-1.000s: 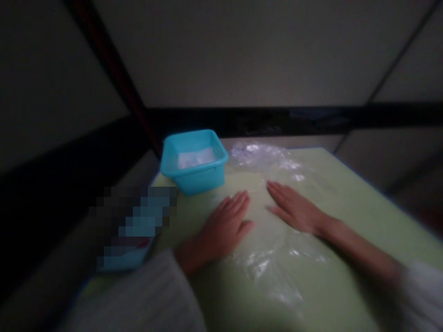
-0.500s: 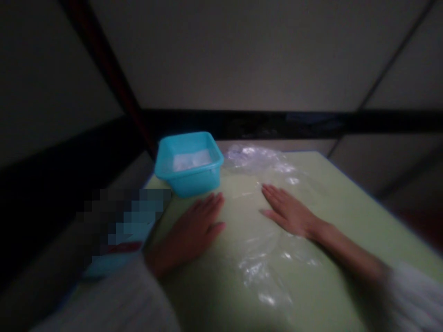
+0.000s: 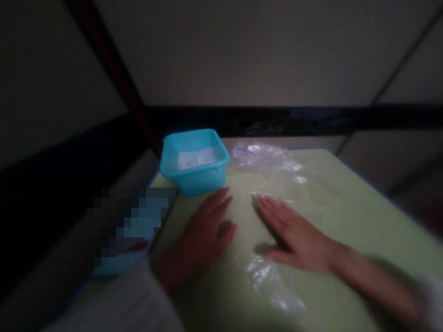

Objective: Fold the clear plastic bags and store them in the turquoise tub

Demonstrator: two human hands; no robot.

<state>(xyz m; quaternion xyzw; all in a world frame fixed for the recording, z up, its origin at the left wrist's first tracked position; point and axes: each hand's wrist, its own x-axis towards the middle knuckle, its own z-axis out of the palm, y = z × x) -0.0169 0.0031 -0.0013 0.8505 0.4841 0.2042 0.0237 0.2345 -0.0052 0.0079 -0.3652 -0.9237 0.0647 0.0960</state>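
A clear plastic sheet or bag [image 3: 265, 276] lies crumpled over the yellow-green table [image 3: 346, 207]; which of the two it is I cannot tell. My left hand [image 3: 206, 230] is over the left side of the plastic, fingers stretched and thumb apart, just in front of the blue basin. On the right, my right hand [image 3: 294, 233] hovers low over the plastic with its fingers extended and a shadow under them. Neither hand holds anything.
A blue plastic basin [image 3: 194, 173] with white material [image 3: 197, 157] in it stands at the table's far left. Bunched plastic [image 3: 259, 152] lies beside it. A grey panel wall [image 3: 242, 55] rises behind the table. A pixelated patch blurs the left side.
My right hand has drawn nearer to me and lifted slightly, its thumb spreading. My left hand has shifted a little to the right, fingers parting. The view has moved slightly.
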